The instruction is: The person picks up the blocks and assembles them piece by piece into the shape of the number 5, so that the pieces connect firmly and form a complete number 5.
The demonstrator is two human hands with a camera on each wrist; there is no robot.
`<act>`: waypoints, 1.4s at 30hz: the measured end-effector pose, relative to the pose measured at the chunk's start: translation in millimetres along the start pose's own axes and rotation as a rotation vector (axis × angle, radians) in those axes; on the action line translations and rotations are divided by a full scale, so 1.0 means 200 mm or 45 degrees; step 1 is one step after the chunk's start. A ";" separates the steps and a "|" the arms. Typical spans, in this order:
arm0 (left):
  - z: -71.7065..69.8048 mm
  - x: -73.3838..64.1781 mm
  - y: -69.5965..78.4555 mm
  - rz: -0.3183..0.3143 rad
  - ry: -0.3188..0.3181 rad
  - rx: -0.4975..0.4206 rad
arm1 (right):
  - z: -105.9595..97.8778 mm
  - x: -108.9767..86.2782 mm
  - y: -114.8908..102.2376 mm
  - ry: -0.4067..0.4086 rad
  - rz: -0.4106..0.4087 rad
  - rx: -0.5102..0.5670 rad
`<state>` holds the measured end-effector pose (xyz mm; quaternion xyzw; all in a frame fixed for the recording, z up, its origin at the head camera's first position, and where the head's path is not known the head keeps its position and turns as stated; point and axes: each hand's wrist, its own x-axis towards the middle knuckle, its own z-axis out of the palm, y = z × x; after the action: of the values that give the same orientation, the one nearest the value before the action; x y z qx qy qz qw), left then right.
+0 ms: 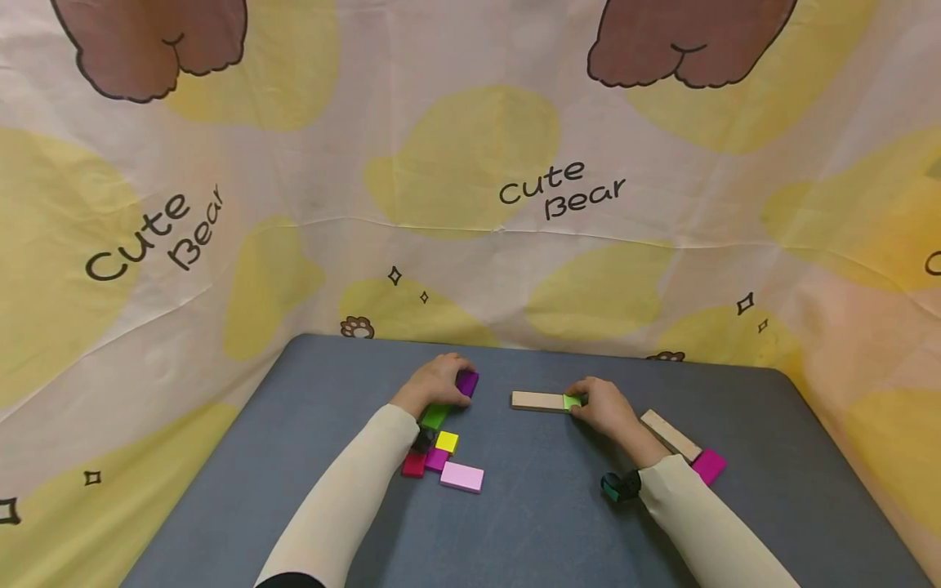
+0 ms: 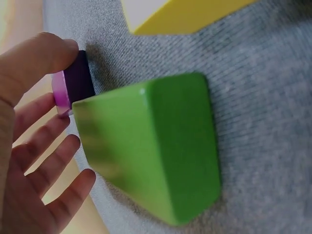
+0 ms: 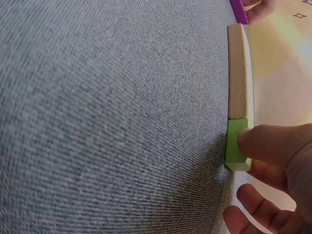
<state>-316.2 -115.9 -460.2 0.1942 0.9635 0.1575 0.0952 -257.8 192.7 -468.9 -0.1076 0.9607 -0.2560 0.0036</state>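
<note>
On the grey fabric-textured table (image 1: 529, 523), lower centre, the left hand (image 1: 439, 382) pinches a purple oblong block (image 1: 468, 384), not yet touching the wooden strip (image 1: 538, 401) already abutted by the light-green block (image 3: 234, 131) the right hand (image 1: 606, 408) pinches.

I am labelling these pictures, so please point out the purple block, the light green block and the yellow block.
Purple block (image 1: 468, 383): head view, on its uncovered middle.
Light green block (image 3: 232, 146): right wrist view, on the uncovered part of its face.
Yellow block (image 1: 447, 441): head view, on its top face.
</note>
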 end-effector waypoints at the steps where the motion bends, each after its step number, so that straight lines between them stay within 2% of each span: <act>1: 0.00 0.00 0.00 -0.001 0.003 -0.003 | 0.00 0.00 0.00 0.003 -0.001 0.001; 11: 0.02 -0.03 0.02 0.029 0.083 -0.031 | 0.01 0.00 0.01 -0.008 0.012 -0.006; 22: 0.03 -0.06 0.09 0.102 0.155 -0.009 | 0.01 0.00 0.02 0.005 -0.009 -0.027; 25: 0.03 -0.05 0.12 0.117 0.156 0.007 | 0.01 0.00 0.02 0.003 -0.005 -0.022; 31: 0.04 -0.04 0.17 0.107 0.109 0.005 | 0.01 0.00 0.02 0.007 -0.018 -0.027; 42: 0.08 -0.02 0.25 0.132 0.098 0.042 | 0.02 0.00 0.02 0.023 -0.037 -0.049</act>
<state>-291.3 -70.3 -457.0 0.2392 0.9576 0.1537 0.0465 -259.3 195.0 -474.4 -0.1192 0.9637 -0.2386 -0.0109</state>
